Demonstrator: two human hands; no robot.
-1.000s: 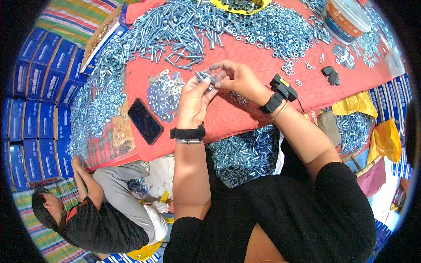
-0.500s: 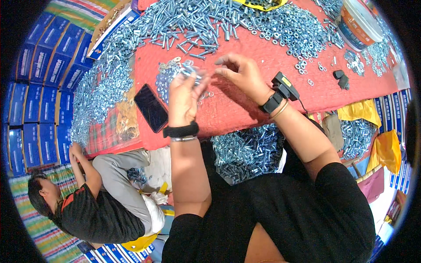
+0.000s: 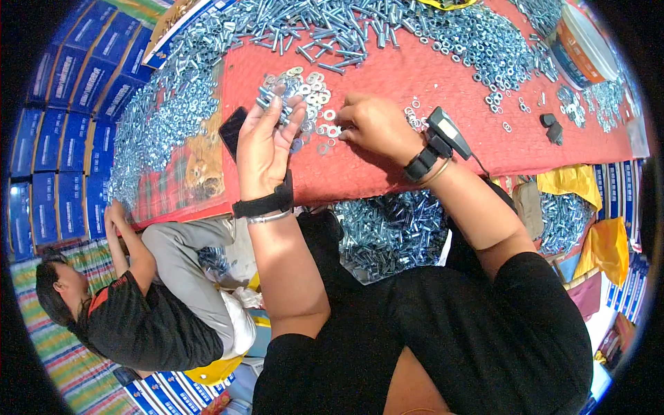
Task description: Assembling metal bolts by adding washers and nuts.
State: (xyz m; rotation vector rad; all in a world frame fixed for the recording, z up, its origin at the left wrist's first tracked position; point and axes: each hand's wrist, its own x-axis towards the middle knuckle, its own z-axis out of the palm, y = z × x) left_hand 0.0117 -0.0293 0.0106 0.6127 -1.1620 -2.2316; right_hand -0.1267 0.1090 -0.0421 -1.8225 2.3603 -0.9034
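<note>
My left hand (image 3: 266,138) is turned palm up, its fingers curled around a few silver bolts (image 3: 271,99). Under and beyond its fingertips lies a pile of flat washers (image 3: 317,93) on the red cloth. My right hand (image 3: 377,128) reaches down to the cloth at the right side of that pile, fingers pinched together. At its fingertips is a washer (image 3: 333,131), partly covered by them. A dark phone (image 3: 232,135) lies by my left wrist, half hidden behind the hand.
Heaps of bolts (image 3: 325,24) and nuts (image 3: 484,48) spread along the far side. A lidded tub (image 3: 584,48) stands at far right. Smaller rings (image 3: 415,114) lie past my right hand. Another person (image 3: 145,325) sits at left near stacked blue boxes (image 3: 72,145). More bolts (image 3: 391,235) fill a container below the table edge.
My hands have moved apart. The left, with its bolts, has shifted left over the phone; the right has come down to the washers, fingers now pinched. The view has shifted slightly.
</note>
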